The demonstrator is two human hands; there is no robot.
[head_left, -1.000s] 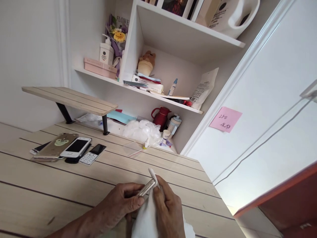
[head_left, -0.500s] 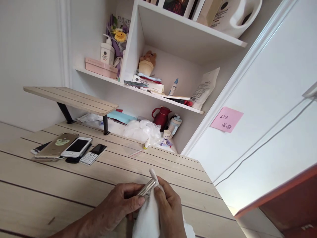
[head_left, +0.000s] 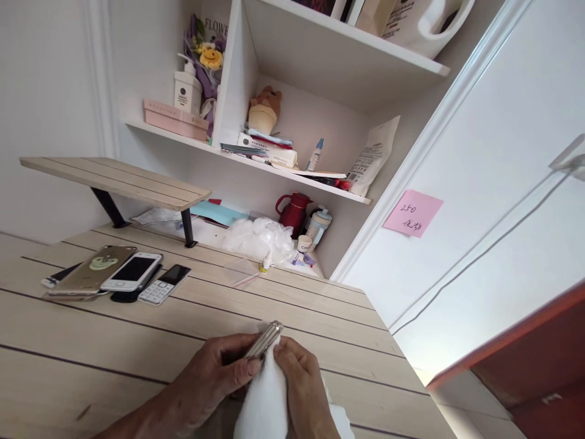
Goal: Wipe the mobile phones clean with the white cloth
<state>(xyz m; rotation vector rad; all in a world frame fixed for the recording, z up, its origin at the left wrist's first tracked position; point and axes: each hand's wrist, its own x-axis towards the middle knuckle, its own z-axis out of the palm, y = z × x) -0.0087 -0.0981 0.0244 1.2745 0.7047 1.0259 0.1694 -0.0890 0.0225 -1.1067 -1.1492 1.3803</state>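
Edge-on to me, a slim phone with a silvery metal frame is gripped between the thumb and fingers of my left hand. My right hand is closed on a white cloth, pressing it against the near side of the phone. The cloth hangs down below both hands, and a further part shows past my right wrist. The phone's broad faces are mostly hidden. To the left on the table lie a white keypad phone, a white touchscreen phone and a gold phone with a frog sticker.
A small dropper bottle stands beside a clear plastic bag. Behind are a crumpled white plastic bag, a red jug and a cup. A raised wooden stand is at the back left.
The cloth has come off the phone's upper end, leaving that end bare. My right hand has slid slightly lower along the phone. The view has shifted a little.
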